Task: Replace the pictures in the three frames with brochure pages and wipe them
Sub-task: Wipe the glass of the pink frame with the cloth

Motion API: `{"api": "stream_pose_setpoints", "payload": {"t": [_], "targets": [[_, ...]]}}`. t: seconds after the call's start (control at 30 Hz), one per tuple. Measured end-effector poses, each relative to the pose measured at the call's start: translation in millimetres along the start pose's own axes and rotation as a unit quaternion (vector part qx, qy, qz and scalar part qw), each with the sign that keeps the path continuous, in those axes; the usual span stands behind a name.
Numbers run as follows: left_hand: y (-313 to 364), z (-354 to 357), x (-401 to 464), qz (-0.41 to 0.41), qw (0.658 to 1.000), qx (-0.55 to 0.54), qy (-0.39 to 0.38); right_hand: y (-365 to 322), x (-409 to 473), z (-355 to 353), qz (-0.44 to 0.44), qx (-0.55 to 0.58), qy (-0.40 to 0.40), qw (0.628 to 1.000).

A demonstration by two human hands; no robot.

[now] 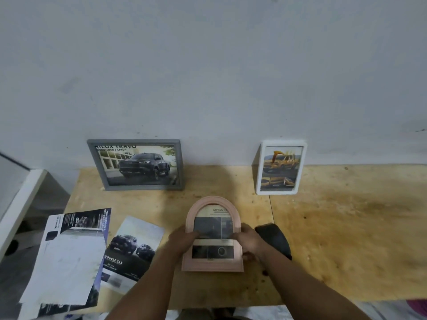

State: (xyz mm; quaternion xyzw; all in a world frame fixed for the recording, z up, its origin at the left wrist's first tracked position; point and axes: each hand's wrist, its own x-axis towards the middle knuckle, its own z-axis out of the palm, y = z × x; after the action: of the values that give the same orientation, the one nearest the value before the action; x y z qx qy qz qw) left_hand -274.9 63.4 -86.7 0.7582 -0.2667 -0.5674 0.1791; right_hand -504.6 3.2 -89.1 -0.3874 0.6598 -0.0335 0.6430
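Observation:
A pink arched frame [212, 265] with a brochure page behind its glass is held in front of me over the wooden table [335, 239]. My left hand [182, 239] grips its left edge and my right hand [250, 242] grips its right edge. A grey frame [136, 166] showing a dark pickup truck leans against the wall at the back left. A white frame [279, 168] showing a yellow vehicle leans at the back right. A dark cloth [276, 239] lies just right of my right hand, partly hidden by it.
Loose brochure pages [131, 248] lie left of the pink frame, and a larger folded brochure sheet [71, 257] overhangs the table's left edge. A white ledge [20, 204] stands to the far left. The wall [208, 77] rises right behind the table.

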Motion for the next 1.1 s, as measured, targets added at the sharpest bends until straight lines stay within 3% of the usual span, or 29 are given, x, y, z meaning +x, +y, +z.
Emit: {"api": "stream_pose_setpoints", "payload": {"t": [0.23,0.37,0.63,0.83,1.1], "targets": [[91,-14,19,0.117,0.987,-0.074,0.077,-81,-1,-22,-0.145,0.044,0.127,0.98],[128,-20,28,0.187,0.973,-0.086,0.102,-120,-2,-31,-0.191,0.106,0.129,0.967],[132,-31,41,0.184,0.971,-0.128,0.088,-140,1,-32,-0.208,0.101,0.068,0.971],[134,-30,44,0.172,0.979,-0.096,0.061,-146,-5,-29,-0.229,0.064,0.045,0.97],[108,10,26,0.186,0.972,-0.061,0.132,-79,-11,-43,-0.194,0.06,0.119,0.972]]}}
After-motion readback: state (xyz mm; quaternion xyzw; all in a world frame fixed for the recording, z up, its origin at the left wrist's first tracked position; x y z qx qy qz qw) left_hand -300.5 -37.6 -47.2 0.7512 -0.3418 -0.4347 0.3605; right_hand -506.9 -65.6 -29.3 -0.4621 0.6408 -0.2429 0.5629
